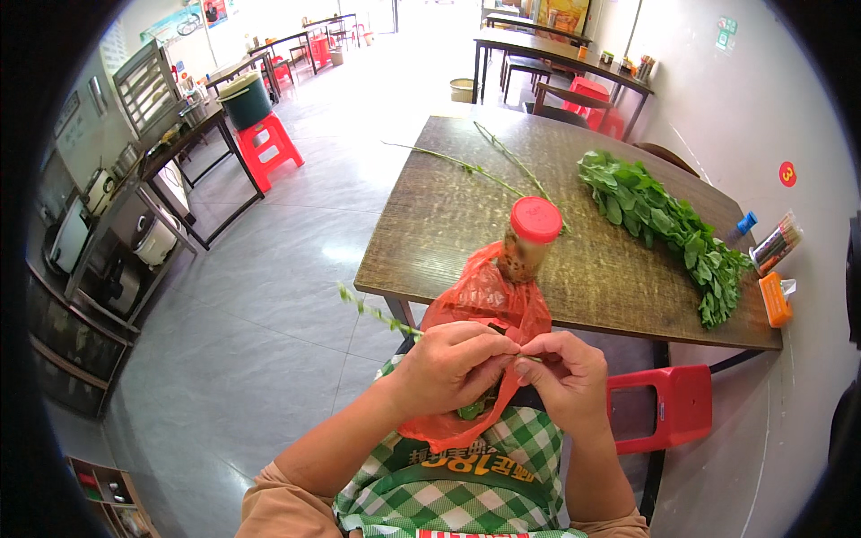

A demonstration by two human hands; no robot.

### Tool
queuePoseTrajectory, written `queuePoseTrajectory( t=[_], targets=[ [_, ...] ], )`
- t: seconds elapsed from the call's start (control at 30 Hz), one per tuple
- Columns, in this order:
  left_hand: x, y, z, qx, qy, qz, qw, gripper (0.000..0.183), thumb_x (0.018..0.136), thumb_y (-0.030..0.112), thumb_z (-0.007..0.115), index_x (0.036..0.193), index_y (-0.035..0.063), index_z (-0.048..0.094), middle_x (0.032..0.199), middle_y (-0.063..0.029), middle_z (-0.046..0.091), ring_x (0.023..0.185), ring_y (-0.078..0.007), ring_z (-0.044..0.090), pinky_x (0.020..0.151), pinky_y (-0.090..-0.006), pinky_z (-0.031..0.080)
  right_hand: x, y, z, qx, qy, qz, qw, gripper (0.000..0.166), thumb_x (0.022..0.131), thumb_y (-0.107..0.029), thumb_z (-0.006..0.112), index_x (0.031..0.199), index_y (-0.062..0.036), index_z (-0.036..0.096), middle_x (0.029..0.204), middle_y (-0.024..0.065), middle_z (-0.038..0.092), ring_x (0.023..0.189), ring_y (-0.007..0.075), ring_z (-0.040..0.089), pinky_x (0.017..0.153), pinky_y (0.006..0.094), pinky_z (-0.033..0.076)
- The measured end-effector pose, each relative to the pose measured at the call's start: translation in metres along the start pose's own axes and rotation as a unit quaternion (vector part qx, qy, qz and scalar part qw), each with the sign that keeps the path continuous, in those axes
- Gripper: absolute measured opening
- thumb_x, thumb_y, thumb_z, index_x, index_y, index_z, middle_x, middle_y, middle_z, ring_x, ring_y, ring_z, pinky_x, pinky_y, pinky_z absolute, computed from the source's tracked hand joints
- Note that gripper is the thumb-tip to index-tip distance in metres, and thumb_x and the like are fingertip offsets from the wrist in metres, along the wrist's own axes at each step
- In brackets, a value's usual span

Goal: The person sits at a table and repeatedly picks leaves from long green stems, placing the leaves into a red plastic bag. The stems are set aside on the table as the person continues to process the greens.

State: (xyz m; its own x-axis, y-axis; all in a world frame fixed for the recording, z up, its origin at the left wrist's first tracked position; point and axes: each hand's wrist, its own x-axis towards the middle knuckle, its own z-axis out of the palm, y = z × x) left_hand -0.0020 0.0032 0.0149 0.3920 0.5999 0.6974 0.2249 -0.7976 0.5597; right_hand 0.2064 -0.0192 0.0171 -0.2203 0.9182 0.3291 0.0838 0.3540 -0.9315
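My left hand [454, 366] holds a thin green stem [373, 313], whose far part sticks out to the left. The fingertips of my right hand [568, 373] pinch at the stem's other end, close against my left fingertips. Under both hands an orange-red plastic bag [464, 299] hangs from the table edge to my lap, with some green leaves [474, 408] inside. A glass jar [521, 259] with a red lid and dark contents stands on the bag's upper edge. My green-and-white checked apron [430, 497] lies beneath the bag and bears writing.
On the wooden table [430, 235] lie a long pile of leafy greens [662, 212] and stripped stems [464, 165]. A skewer holder [773, 245] and orange tissue box [775, 300] stand by the wall. A red stool [686, 410] is at right; another stool [269, 148] carries a bucket [245, 101].
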Motion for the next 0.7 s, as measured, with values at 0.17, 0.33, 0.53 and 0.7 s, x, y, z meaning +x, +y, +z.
queuePoseTrajectory(
  t=[0.17,0.33,0.53,0.7],
  targets=[
    [0.003,0.009,-0.003,0.035,-0.008,-0.02,0.999,0.022,0.081,-0.001,0.077,0.102,0.002,0.072,0.084,-0.0109,0.072,0.067,-0.0229,0.069,0.059,-0.0324,0.055,0.0,0.002,-0.001,0.035,0.042,0.005,0.998,0.01,0.09,0.002,0.077,0.096,0.0014,0.069,0.084,0.0022,0.07,0.076,0.0051,0.063,0.066,0.0204,0.051],
    [0.001,0.004,-0.006,0.039,-0.018,-0.036,0.998,0.017,0.082,-0.001,0.075,0.098,0.0013,0.072,0.079,-0.0105,0.07,0.062,-0.0218,0.067,0.055,-0.032,0.053,0.001,0.002,-0.004,0.069,0.098,0.022,0.993,0.007,0.092,0.001,0.075,0.094,0.0011,0.068,0.083,0.0029,0.07,0.073,0.0057,0.064,0.066,0.0208,0.053],
    [0.0,0.002,-0.008,0.022,-0.019,-0.055,0.998,0.015,0.081,-0.002,0.073,0.097,0.0004,0.072,0.073,-0.0091,0.066,0.06,-0.0213,0.065,0.053,-0.0322,0.051,0.002,0.005,-0.016,0.078,0.12,0.025,0.989,0.006,0.092,0.001,0.074,0.094,0.0007,0.068,0.083,0.0051,0.071,0.07,0.0077,0.066,0.062,0.0221,0.055],
    [0.0,0.003,-0.009,0.03,-0.027,-0.055,0.998,0.014,0.082,-0.001,0.073,0.096,0.0011,0.072,0.073,-0.0085,0.065,0.06,-0.0216,0.065,0.054,-0.0325,0.051,0.001,0.009,-0.024,0.102,0.148,0.022,0.983,0.006,0.092,0.001,0.074,0.095,0.0008,0.068,0.083,0.0065,0.071,0.07,0.0098,0.067,0.061,0.0235,0.057]
  ],
)
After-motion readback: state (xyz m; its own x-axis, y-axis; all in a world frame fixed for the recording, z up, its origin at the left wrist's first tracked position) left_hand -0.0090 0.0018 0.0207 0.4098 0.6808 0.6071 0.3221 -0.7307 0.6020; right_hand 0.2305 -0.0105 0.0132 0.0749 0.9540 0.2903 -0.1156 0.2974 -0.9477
